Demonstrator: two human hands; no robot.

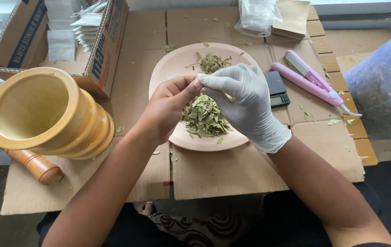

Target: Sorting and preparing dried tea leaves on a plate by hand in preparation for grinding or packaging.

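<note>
A round pink plate (168, 64) on the cardboard holds a large heap of dried green leaves (204, 120) near its front and a smaller heap (213, 62) at the back. My bare left hand (166, 107) hovers over the plate with its fingers closed on a small white sachet (174, 77), of which only an edge shows. My right hand (246, 98), in a white glove, meets the left fingertips just above the large heap. Its fingers are pinched together, and a bit of leaf shows under them.
A yellow wooden mortar (44, 114) lies tilted at the left, with a wooden pestle (35, 165) beneath it. A cardboard box (101, 50) of white sachets stands at the back left. Right of the plate lie a small black scale (277, 89) and a pink heat-sealer (307, 78). A large plastic bag of leaves (383, 87) sits far right.
</note>
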